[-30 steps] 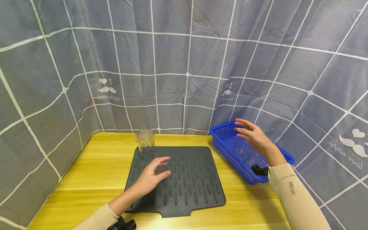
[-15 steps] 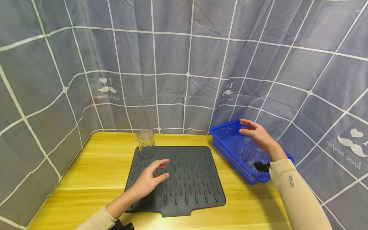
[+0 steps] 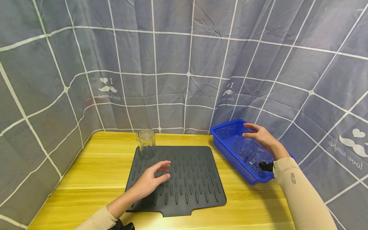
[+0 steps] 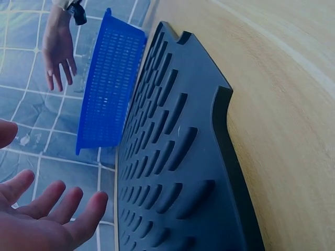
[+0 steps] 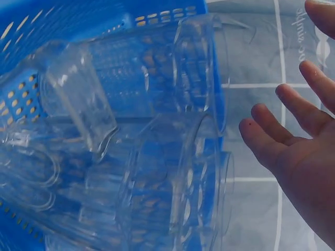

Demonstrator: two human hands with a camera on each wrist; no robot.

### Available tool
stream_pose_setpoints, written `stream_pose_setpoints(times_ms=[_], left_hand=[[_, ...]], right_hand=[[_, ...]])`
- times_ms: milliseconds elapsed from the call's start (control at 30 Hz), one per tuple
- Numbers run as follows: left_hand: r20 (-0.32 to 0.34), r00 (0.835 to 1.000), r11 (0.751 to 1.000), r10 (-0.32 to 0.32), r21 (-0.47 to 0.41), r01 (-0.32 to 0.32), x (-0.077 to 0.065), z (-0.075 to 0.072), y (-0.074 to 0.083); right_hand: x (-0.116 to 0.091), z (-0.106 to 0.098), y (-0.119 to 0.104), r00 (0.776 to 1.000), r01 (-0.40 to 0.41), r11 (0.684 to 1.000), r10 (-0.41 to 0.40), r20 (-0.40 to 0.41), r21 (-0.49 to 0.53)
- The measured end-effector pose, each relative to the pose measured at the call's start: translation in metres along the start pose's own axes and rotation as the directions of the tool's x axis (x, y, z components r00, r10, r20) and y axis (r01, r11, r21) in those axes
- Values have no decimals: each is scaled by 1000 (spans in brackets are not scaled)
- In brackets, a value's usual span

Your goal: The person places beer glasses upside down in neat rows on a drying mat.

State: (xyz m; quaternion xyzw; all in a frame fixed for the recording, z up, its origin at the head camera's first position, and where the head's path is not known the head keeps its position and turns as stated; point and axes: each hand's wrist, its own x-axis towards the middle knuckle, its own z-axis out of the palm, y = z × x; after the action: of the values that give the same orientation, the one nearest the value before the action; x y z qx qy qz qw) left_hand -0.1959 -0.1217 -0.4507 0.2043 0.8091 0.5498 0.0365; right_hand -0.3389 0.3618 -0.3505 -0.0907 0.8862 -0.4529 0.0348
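Glass mugs point(image 3: 251, 151) lie in the blue basket point(image 3: 230, 157) near the bench's point(image 3: 92, 169) right edge. Above it, the right hand point(image 3: 265, 137) holds nothing, its fingers point(image 5: 267, 146) loosely parted; the left hand point(image 3: 149, 179) likewise, over the mat point(image 3: 195, 179). Packed closely, mugs could knock and chip if one is pulled carelessly. Handles point(image 5: 82, 102) show clearly only in the right wrist view; the standing cup point(image 3: 147, 145), only in the head view.

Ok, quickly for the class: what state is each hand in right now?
Left hand: open, holding nothing, above the black mat.
Right hand: open, holding nothing, raised near the blue basket of clear glassware.
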Motion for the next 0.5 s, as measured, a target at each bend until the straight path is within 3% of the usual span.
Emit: stream_pose_setpoints(times_ms=[300, 500], left_hand=[[5, 1000, 1000, 6, 4, -6, 3, 3, 3], [-20, 1000, 1000, -3, 19, 3, 4, 3, 0]], right_hand=[[-4, 1, 3, 995, -42, 995, 50, 91, -92], [-7, 4, 7, 993, -13, 981, 36, 112, -195]])
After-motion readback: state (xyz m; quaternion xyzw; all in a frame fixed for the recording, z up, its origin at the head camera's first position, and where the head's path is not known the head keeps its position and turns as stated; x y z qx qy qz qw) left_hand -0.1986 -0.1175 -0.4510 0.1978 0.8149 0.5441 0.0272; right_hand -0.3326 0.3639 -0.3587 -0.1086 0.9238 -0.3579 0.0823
